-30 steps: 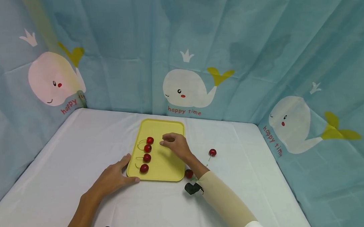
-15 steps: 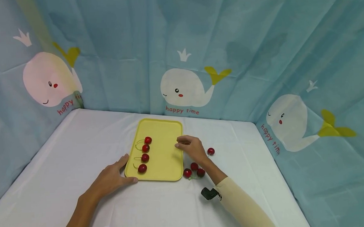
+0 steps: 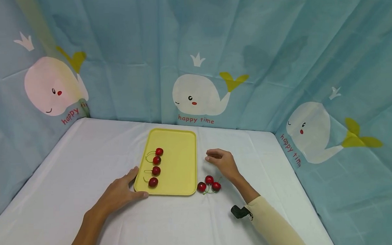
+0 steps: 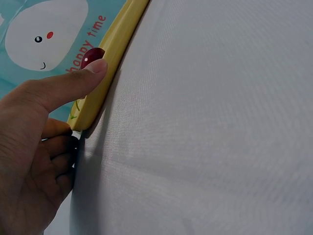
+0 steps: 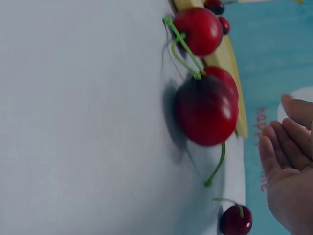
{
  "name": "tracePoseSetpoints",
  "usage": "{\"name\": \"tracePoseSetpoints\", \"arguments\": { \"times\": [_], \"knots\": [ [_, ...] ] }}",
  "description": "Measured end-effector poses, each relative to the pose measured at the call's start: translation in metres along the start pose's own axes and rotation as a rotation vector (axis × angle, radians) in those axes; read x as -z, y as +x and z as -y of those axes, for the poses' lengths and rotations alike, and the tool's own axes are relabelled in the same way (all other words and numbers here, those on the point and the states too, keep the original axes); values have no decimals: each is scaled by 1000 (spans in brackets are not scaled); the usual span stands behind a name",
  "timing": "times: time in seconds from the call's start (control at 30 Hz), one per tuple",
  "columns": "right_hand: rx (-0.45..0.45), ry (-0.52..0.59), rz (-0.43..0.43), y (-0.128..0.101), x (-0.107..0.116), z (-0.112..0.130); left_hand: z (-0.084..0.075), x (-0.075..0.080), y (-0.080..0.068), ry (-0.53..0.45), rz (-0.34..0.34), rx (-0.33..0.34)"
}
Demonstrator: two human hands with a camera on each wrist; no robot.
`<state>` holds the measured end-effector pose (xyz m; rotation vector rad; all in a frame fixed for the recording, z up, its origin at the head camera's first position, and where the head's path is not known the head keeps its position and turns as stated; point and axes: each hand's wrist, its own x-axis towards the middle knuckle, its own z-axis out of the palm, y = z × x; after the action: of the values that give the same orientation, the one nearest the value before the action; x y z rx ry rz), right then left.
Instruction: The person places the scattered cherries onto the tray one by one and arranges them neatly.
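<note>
- Left hand [image 3: 120, 193] flat on table [image 3: 86, 148], fingers relaxed, thumb against near-left corner of yellow tray [image 3: 180, 144].
- Right hand [image 3: 224, 162] right of tray, grip loosely curled, apparently empty.
- Three cherries [image 3: 209, 183] on table just behind it.

Red cherries [image 3: 209, 183] with green stems, a yellow tray [image 3: 181, 166], a white bench [image 3: 71, 166], a teal whale-print curtain [image 3: 261, 55].

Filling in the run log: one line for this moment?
left hand: touches tray | right hand: empty, above table | tray: four cherries
</note>
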<state>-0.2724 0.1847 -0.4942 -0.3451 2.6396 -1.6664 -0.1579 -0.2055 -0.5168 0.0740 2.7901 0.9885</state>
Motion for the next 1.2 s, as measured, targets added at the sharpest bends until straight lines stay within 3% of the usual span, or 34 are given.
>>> {"name": "tracePoseSetpoints", "arguments": {
  "times": [0.23,0.57,0.8,1.2],
  "knots": [
    [-8,2,-35,2,24,-11,0,1,0,-10,-20,-36],
    [-81,-81,-69,-2,49,-31,-2,1,-2,-1,-4,-30],
    [-91,-144,-39,-9,58,-40,-1,1,-2,0,3,-26],
    [-98,-114,12,-17,64,-44,-3,3,-2,7,-6,-31]
  ]
}}
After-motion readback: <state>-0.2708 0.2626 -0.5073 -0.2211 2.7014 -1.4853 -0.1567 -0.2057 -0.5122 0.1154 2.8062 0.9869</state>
